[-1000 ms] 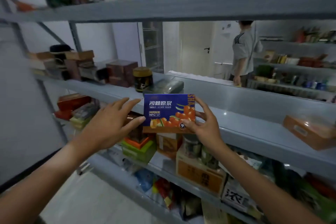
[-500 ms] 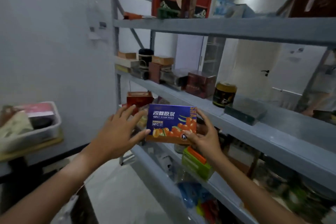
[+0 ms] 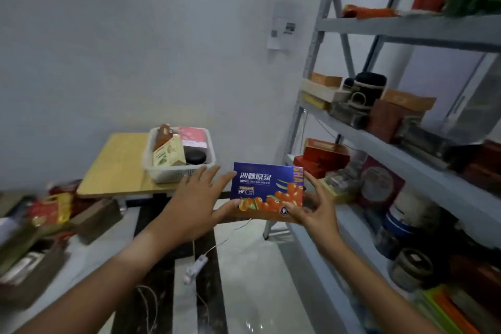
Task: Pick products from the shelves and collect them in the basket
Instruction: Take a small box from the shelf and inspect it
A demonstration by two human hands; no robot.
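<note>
A blue box (image 3: 267, 187) printed with orange berries is held in the air between my hands, in front of me. My right hand (image 3: 315, 207) grips its right edge, thumb on the front and fingers behind. My left hand (image 3: 198, 198) lies against its left edge with straight, spread fingers. Beyond the box, a white basket (image 3: 162, 173) stands on a small wooden table (image 3: 113, 168). The basket holds a tan carton, a pink box and a dark round jar.
A grey metal shelf rack (image 3: 393, 149) with several boxes and jars runs along the right. Boxes and red packets (image 3: 48, 211) crowd a low surface at the left. A white cable with a switch (image 3: 195, 268) lies on the tiled floor between.
My view has swung left, away from the shelves: the basket and table have come from the left edge to the middle. Both hands carry the blue box in the same hold.
</note>
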